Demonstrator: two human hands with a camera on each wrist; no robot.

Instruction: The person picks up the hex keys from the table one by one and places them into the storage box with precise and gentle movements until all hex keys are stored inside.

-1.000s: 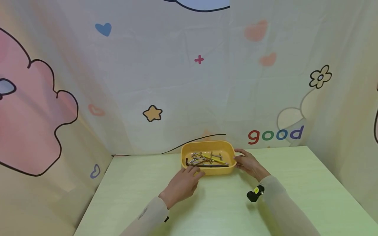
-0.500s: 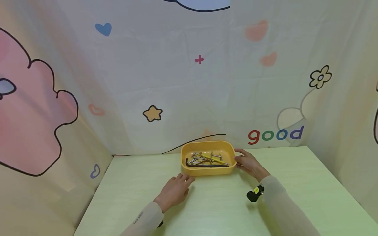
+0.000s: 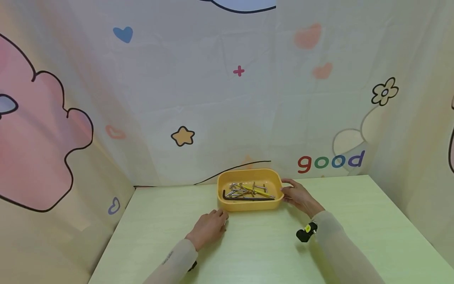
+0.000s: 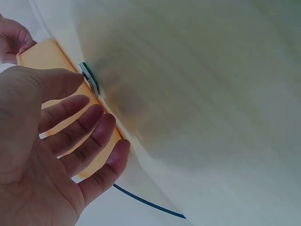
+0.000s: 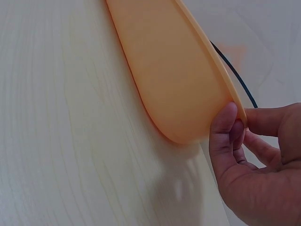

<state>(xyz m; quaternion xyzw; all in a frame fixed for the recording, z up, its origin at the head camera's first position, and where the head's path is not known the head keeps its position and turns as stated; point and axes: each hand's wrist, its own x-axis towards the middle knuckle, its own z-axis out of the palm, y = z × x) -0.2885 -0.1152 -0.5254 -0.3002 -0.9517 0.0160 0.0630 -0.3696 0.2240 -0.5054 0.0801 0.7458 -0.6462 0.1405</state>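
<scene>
A yellow plastic box [image 3: 250,207] stands at the back of the table. In it lie a long black hex key [image 3: 248,199], several small silver L-shaped keys and a slim yellow stick [image 3: 261,192]. My right hand [image 3: 298,197] pinches the box's right end, thumb and fingers on either side of the rim [image 5: 225,75]. In front of the box's left corner, low over the table, is my left hand [image 3: 208,227] with loosely bent, spread fingers [image 4: 101,134]. By its thumb tip sits a small metal piece [image 4: 90,80]; whether the hand touches it, I cannot tell.
The pale table [image 3: 262,248] reaches back to a printed cloth [image 3: 248,118] right behind the box. More cloth hangs along both sides. A black wrist camera [image 3: 306,233] hangs under the right sleeve.
My left hand has drawn back from the box's front rim, toward me and left, down to the table. Its fingers are now more bent. The right hand and the box have stayed put.
</scene>
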